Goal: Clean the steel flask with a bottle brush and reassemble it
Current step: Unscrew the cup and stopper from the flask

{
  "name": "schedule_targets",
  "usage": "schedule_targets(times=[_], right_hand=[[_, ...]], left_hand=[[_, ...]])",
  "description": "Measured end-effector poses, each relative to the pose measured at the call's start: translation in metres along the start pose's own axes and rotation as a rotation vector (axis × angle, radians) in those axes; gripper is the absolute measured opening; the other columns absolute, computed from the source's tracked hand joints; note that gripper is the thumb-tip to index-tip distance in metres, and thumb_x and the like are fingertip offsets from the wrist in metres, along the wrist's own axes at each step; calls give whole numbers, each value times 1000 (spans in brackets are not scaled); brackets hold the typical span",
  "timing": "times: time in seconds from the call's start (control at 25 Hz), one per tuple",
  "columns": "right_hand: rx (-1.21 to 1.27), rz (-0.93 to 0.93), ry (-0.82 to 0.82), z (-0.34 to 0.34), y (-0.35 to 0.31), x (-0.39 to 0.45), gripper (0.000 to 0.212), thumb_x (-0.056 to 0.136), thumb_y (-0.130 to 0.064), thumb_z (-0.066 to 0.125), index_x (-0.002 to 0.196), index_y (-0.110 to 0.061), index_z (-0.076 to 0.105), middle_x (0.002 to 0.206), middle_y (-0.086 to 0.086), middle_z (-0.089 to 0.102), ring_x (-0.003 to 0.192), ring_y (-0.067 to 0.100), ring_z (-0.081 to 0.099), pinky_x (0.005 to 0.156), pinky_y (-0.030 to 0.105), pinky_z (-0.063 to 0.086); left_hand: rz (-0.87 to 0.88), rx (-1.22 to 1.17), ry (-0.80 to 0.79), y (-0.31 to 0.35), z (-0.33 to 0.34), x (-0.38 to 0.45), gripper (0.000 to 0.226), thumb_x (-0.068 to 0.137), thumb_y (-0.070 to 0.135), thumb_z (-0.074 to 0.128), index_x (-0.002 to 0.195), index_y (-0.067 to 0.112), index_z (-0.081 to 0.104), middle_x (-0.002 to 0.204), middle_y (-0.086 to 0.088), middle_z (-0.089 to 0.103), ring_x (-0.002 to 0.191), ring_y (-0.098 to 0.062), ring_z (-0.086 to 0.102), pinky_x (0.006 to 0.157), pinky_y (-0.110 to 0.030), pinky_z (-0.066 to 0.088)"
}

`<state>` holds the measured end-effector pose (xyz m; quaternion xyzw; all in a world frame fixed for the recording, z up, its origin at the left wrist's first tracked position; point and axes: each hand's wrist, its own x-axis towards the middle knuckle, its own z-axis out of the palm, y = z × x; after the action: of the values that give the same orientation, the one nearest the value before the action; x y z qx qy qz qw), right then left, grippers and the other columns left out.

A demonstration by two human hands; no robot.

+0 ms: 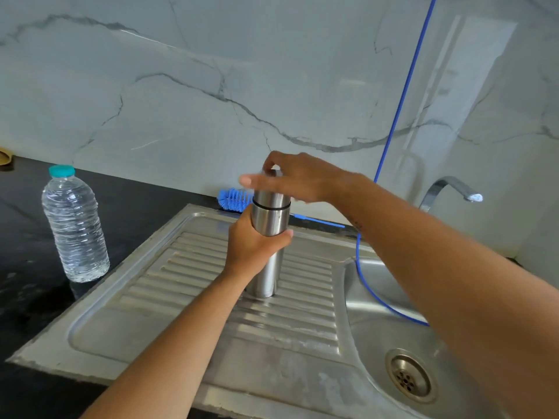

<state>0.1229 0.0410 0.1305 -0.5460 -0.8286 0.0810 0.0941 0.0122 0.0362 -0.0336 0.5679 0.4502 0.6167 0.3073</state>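
The steel flask [267,267] stands upright on the ribbed drainboard [211,297] of the sink. My left hand [254,243] grips its body around the middle. Over the top, my right hand [290,179] curls its fingers round the flask's steel cap [270,198], which sits on the flask above a black ring. The blue bottle brush [234,199] lies behind the flask against the wall, its thin blue handle pointing right.
A clear plastic water bottle [75,225] with a teal cap stands on the black counter at left. The sink basin with its drain [410,378] is at lower right, a steel tap [447,189] above it. A blue hose [402,95] runs down the marble wall into the basin.
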Motion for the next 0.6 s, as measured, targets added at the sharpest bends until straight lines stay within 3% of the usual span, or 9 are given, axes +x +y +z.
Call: schedule_targets(times=[0.08,0.2,0.24,0.32,0.4,0.48,0.6], right_hand=[[-246,78,-58,-10,-13,3,78,83,-88,43,107,-16,61,91,7,69,73,20,67,65,32,46],[-326,50,-181,-19,-21,7,51,91,-66,58,112,-20,58,95,8,69,68,19,67,58,27,47],[-292,24,-228,-24,-21,6,40,91,-56,64,118,-27,56,103,6,67,73,18,68,60,26,50],[-257,1,-310,-33,-27,5,45,89,-46,71,129,-36,53,116,3,63,84,18,70,67,28,57],[-316,89,-303,-33,-31,6,64,84,-67,69,132,-28,51,112,4,66,82,19,75,73,31,60],[-402,184,-266,-33,-37,7,77,81,-80,60,120,-13,57,97,9,73,71,21,77,73,33,62],[-369,166,-317,-38,-41,11,54,86,-52,75,127,-20,57,107,11,69,83,24,76,76,36,64]], left_hand=[[-10,23,9,3,2,0,43,67,19,91,103,23,67,85,7,73,77,-4,70,64,-14,54],[-12,33,28,3,2,-1,45,65,19,92,102,22,66,84,7,73,75,-2,69,63,-14,53],[-10,37,33,3,1,-2,44,65,20,92,100,22,66,84,7,73,74,-2,69,62,-14,53],[-8,31,29,5,0,-3,43,64,19,92,99,21,66,82,7,73,73,-2,69,62,-13,52],[-8,25,23,7,0,-5,45,65,19,92,102,22,66,83,8,73,73,-1,69,61,-11,50],[-3,25,17,8,-1,-6,46,65,20,91,103,23,65,83,8,73,73,0,68,61,-11,50],[13,26,20,9,-1,-7,43,64,19,92,98,22,65,80,8,72,71,-2,68,60,-12,50]])
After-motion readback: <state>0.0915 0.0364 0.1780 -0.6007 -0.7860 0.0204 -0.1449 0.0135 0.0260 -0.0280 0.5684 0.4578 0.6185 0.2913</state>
